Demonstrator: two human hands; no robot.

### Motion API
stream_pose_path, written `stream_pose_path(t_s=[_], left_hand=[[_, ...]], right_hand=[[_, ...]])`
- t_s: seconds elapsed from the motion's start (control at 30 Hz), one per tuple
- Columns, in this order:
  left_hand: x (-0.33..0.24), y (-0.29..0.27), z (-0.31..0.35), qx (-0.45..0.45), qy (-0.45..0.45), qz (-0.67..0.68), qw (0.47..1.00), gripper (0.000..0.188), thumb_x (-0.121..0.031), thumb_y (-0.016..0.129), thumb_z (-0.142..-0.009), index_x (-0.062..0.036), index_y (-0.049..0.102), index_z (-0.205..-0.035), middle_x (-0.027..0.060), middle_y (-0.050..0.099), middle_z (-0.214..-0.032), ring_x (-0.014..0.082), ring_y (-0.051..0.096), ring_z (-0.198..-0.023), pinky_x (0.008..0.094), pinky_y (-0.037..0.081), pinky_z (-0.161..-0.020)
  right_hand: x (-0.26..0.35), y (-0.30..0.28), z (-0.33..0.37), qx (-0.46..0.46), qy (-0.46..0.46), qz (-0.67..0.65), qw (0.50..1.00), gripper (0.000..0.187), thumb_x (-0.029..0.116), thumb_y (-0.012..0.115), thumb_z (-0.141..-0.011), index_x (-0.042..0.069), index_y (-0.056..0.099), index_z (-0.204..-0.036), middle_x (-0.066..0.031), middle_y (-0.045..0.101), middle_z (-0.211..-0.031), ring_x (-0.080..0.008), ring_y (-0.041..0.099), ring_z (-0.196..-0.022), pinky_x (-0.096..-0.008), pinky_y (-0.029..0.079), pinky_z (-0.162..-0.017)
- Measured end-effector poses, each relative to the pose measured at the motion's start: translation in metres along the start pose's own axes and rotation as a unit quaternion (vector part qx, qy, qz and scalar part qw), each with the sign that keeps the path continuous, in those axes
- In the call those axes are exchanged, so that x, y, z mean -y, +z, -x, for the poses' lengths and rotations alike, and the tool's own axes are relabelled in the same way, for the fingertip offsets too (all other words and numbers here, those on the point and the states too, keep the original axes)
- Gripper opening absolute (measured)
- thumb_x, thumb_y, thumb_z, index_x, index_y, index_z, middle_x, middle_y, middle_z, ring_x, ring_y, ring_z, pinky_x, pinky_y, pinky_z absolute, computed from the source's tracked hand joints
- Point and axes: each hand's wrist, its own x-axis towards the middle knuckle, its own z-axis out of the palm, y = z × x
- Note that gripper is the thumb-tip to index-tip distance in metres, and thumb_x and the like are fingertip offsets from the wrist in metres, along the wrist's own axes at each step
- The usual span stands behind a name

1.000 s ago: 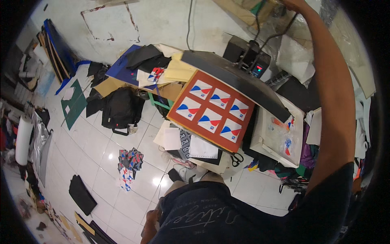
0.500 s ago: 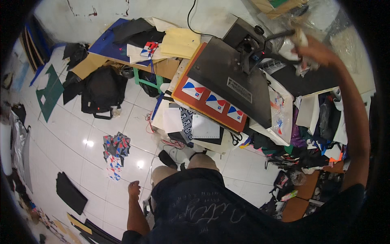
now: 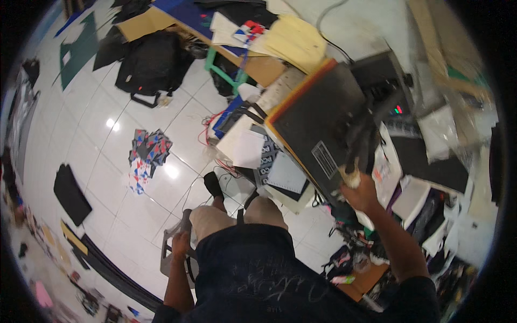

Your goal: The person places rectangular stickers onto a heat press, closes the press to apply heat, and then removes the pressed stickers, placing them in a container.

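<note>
Clasping the wrapped handle (image 3: 351, 176), the right hand (image 3: 361, 191) does best with steady, even pressure on the black heat-press plate (image 3: 312, 116) above its orange-edged bed (image 3: 299, 89), the left hand (image 3: 181, 245), grip unclear, at the stool (image 3: 170, 264).

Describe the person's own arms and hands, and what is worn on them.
Short, dark sleeves, part of a dark shirt with pale lettering, leave the forearms bare. The left hand and right hand are ungloved; no watch shows. Finer details are blurred.
</note>
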Motion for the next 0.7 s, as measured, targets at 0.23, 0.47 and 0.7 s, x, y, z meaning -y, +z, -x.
stream_pose_path(t_s=[0.23,0.47,0.7], left_hand=[[0.142,0.045,0.047,0.046,-0.03,0.025,0.998,0.03,-0.026,0.065,-0.084,0.0015,0.069,-0.095,0.008,0.064,-0.073,0.0182,0.059,-0.058,0.0332,0.046,-0.054],[0.091,0.083,0.092,-0.16,0.065,0.162,0.972,0.039,-0.03,0.066,-0.089,0.0024,0.064,-0.111,0.0092,0.065,-0.087,0.0157,0.061,-0.078,0.0303,0.05,-0.069],[0.22,0.216,0.157,-0.243,0.063,0.256,0.933,0.039,-0.035,0.064,-0.09,0.0006,0.066,-0.106,0.0139,0.068,-0.088,0.0199,0.064,-0.074,0.0345,0.05,-0.067]], right_hand=[[-0.011,0.042,-0.038,-0.049,0.018,0.059,0.997,0.04,0.031,0.072,-0.074,0.001,0.068,-0.1,-0.0232,0.069,-0.092,-0.0408,0.067,-0.09,-0.0468,0.052,-0.08],[-0.014,0.05,-0.028,-0.136,-0.117,0.014,0.984,0.048,0.039,0.068,-0.085,0.001,0.061,-0.113,-0.0208,0.068,-0.102,-0.0367,0.067,-0.092,-0.0452,0.05,-0.08],[-0.021,0.051,-0.019,-0.173,-0.225,0.013,0.959,0.052,0.049,0.061,-0.09,0.004,0.057,-0.117,-0.0185,0.066,-0.104,-0.0365,0.065,-0.095,-0.0457,0.048,-0.082]])
